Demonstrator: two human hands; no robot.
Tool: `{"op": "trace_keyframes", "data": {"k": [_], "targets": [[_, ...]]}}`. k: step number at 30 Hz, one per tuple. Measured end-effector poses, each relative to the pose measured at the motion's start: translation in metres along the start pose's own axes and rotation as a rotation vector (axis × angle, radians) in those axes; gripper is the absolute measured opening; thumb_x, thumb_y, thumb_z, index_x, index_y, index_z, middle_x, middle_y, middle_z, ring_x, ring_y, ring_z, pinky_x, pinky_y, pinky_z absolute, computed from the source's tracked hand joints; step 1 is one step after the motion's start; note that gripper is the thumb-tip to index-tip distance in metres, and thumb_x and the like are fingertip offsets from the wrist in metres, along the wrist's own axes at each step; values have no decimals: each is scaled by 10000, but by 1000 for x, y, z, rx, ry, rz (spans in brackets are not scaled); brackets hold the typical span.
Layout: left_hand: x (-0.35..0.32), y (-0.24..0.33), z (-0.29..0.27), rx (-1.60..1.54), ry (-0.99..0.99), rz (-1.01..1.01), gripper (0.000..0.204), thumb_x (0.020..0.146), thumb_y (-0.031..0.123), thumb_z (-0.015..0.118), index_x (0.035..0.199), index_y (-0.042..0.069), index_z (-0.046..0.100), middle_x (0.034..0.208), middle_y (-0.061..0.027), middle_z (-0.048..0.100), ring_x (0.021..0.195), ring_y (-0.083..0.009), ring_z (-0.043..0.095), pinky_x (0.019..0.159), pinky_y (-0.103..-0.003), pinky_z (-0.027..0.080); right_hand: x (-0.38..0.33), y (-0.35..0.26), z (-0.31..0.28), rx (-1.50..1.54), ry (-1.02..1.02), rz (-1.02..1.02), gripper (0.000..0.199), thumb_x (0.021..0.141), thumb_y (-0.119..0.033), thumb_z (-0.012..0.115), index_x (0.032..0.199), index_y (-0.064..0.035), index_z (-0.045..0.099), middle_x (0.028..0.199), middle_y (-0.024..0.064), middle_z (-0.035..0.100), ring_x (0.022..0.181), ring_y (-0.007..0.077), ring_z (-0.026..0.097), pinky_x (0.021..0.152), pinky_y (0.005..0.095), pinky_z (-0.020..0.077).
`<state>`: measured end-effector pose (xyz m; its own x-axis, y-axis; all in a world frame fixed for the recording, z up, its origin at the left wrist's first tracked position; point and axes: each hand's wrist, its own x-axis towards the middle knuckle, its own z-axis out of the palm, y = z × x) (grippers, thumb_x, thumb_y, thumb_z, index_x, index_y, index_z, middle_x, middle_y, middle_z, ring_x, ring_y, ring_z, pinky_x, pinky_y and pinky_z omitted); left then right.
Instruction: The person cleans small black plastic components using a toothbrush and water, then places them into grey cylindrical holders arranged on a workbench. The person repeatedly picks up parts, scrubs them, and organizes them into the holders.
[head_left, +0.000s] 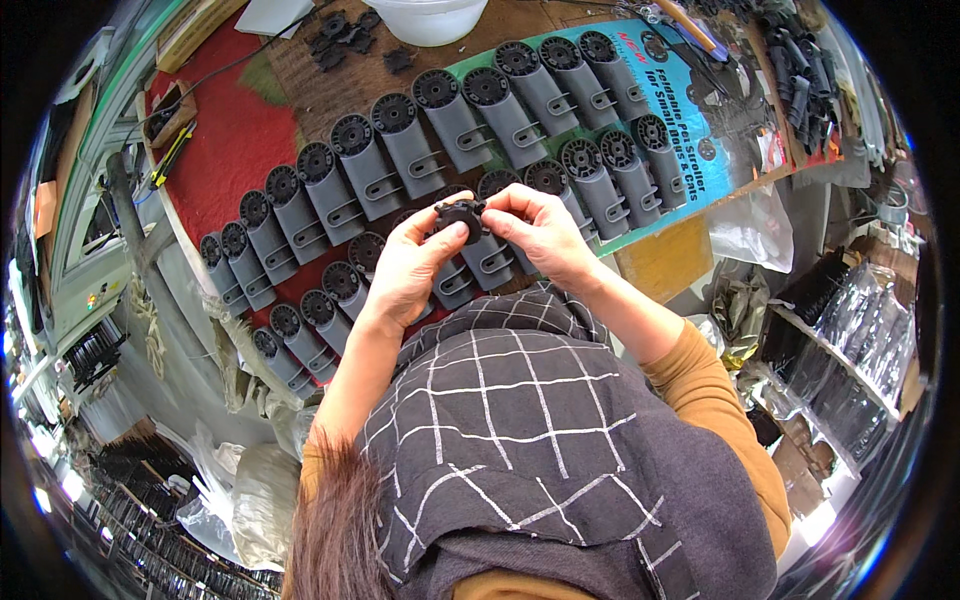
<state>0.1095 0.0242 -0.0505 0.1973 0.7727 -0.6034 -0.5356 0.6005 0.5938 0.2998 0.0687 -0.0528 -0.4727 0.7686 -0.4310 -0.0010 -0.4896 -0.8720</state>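
Between both hands, above the near row of parts, is a small round black plastic part. My left hand grips it with the thumb on its face and fingers behind. My right hand pinches at its right edge; whether a smaller piece sits in those fingertips cannot be made out. Beneath and beyond the hands, two long rows of grey plastic tubes with round black slotted ends lie across the table. Some tubes in the near row are partly hidden by my hands.
A white tub stands at the far edge beside loose black pieces. At the left lie a yellow cutter knife and a small wooden box. A blue printed sheet, a wooden-handled tool and piled black parts are at right.
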Motion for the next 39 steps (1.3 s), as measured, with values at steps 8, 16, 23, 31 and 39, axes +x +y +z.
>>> {"op": "trace_keyframes", "data": {"k": [8,16,23,31,39], "targets": [[-4,1,-19,22,85,25,358,920,84,637,1273,40,593,1171,-7,638,999,-90,603,918,-253,469,-8,25,-69,-273,412,-30,195,874,-184,707,982,-24,678,883,19,663,805,102,603,752,245,489],[-4,2,-31,-35,173,73,351,904,67,657,1250,31,604,1130,-22,654,1011,-96,608,921,-249,466,-1,30,-161,-1679,400,-629,162,793,-140,684,954,-141,661,965,-15,594,971,187,545,864,363,351],[1,6,-27,-42,149,67,321,911,56,640,1232,61,618,1253,-29,626,1007,-82,616,912,-247,496,16,37,-155,-1818,218,-501,177,793,-116,646,965,-159,650,961,-49,573,1005,146,532,900,351,322],[2,12,-29,-32,152,78,324,915,61,639,1238,71,617,1253,-15,627,1003,-74,612,900,-240,495,6,40,-154,-1776,202,-460,290,815,-123,611,1099,-137,671,1271,-22,602,1215,170,495,1021,380,300],[7,9,-19,21,98,64,356,909,79,653,1261,62,603,1172,1,643,1016,-76,596,926,-254,470,11,39,-144,-1789,183,-363,313,821,-136,614,1131,-127,657,1238,-8,619,1181,199,505,1026,396,280]]}}
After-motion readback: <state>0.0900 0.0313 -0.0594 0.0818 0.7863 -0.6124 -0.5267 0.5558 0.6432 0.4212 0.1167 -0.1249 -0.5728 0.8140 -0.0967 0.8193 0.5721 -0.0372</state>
